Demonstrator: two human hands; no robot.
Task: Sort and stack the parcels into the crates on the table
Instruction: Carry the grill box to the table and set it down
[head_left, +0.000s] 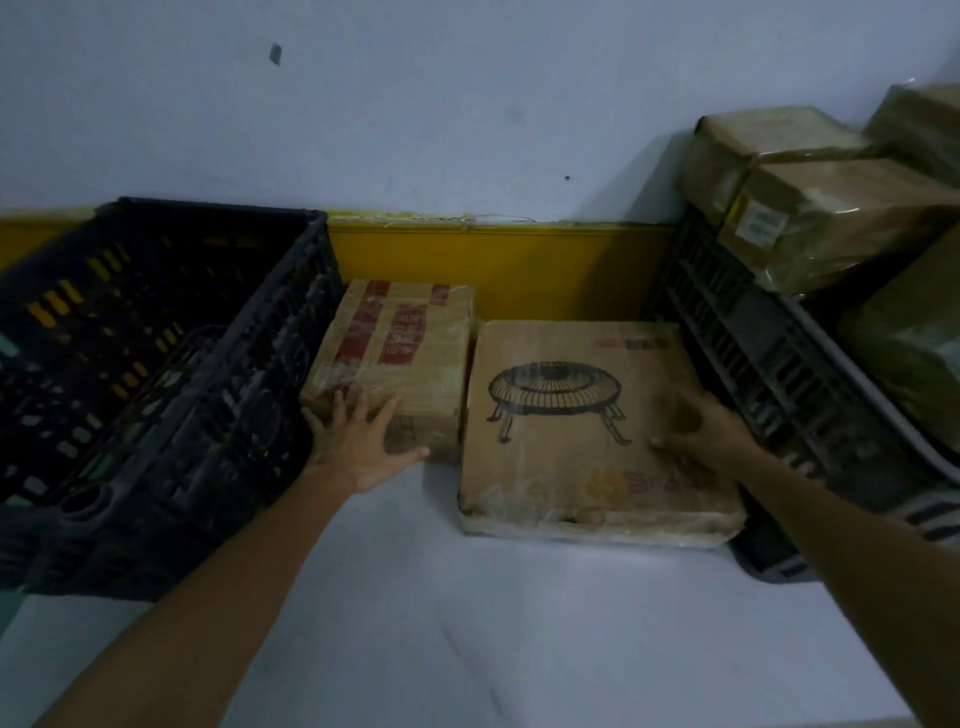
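Here, from my head camera, two parcels lie side by side on the white worktop (467, 623), between the empty black crate (156, 374) on my left and the grey crate (779, 374) on my right, which already carries wrapped parcels (831, 208) above its rim. My left hand (358, 447) lies flat on the near corner of the red-print box (400, 353), fingers (337, 410) spread and slack, gripping nothing yet. My right hand (711, 431) rests on the right side of the fan box (582, 415); it is blurred, and I cannot tell whether those fingers are curled on the edge or only laid on top.

The red-print box runs away from me toward the wall, its left flank just beside the black crate's wall. So my left hand is the nearer one for it, and I judge the move ahead is a lift up and leftward over that rim. The fan box sits close against the grey crate.
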